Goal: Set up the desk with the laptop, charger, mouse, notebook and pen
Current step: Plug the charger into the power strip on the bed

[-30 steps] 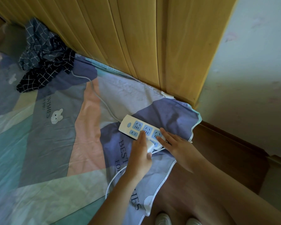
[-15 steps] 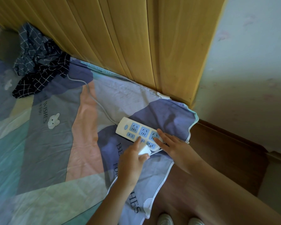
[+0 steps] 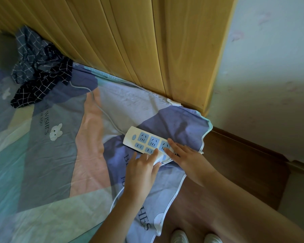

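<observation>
A white power strip with blue sockets lies on the patterned bedsheet near the bed's corner. My left hand grips a white charger plug and holds it against the strip's near end. A thin white cable trails from the plug back along my left forearm. My right hand lies flat with its fingers spread on the strip's right end, pinning it to the sheet. Laptop, mouse, notebook and pen are out of view.
The strip's own white cord runs up-left toward a crumpled dark checked cloth. A wooden slatted headboard stands behind the bed. To the right are a pale wall and brown wooden floor. My white shoes show at the bottom.
My left hand has shifted the plug slightly along the strip's near end. My right hand stays pressed on the strip. The view has moved a little.
</observation>
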Tool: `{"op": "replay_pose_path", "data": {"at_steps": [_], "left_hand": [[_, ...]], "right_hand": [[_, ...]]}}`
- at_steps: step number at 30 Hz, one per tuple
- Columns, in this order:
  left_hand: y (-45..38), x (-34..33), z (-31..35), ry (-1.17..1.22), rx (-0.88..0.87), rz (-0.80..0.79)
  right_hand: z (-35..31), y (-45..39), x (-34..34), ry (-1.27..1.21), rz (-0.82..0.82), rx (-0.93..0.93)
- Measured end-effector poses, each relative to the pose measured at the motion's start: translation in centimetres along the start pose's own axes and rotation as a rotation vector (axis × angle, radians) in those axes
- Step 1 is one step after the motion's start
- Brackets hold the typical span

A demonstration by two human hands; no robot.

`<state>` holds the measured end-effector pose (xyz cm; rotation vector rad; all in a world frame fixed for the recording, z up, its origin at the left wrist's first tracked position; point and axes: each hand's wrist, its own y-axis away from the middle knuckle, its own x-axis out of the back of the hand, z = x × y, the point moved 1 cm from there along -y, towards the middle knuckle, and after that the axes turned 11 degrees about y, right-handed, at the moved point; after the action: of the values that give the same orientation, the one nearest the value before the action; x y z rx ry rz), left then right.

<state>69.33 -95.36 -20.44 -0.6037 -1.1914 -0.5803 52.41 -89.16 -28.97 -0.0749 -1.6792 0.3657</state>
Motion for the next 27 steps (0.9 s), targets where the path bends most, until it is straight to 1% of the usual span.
{"op": "replay_pose_path", "data": {"at_steps": [3, 6, 11, 13, 16, 18, 22, 25, 27], "left_hand": [[-0.8, 0.1, 1.0, -0.145, -0.003, -0.016], [-1.1, -0.1, 1.9, -0.289, 0.035, -0.042], [-1.7, -0.5, 2.3, -0.312, 0.068, -0.124], [-2.0, -0.2, 2.2, -0.263, 0.115, -0.167], [-2.3, 0.3, 1.3, -0.01, 0.216, -0.223], [-2.2, 0.3, 1.1, 0.081, 0.231, -0.198], [-2.3, 0.1, 1.6, 0.087, 0.231, -0.165], [-2.5, -0.2, 2.3, 0.108, 0.26, -0.147], [-2.9, -0.7, 2.4, 0.062, 0.265, -0.159]], "right_hand": [[0.1, -0.2, -0.3, 0.0, 0.01, 0.007], [0.1, -0.2, -0.6, 0.01, 0.016, 0.005], [0.2, -0.5, -0.2, -0.011, 0.018, -0.006], [0.1, -0.7, 0.1, -0.013, 0.008, -0.01], [-0.1, -0.6, 0.1, -0.011, 0.012, -0.011], [-0.3, -0.4, 0.1, -0.028, -0.02, -0.027], [-0.6, -0.2, 0.1, -0.022, -0.096, -0.065], [-0.7, -0.2, 0.1, -0.053, -0.121, -0.081], [-0.7, -0.2, 0.2, -0.066, -0.125, -0.08]]}}
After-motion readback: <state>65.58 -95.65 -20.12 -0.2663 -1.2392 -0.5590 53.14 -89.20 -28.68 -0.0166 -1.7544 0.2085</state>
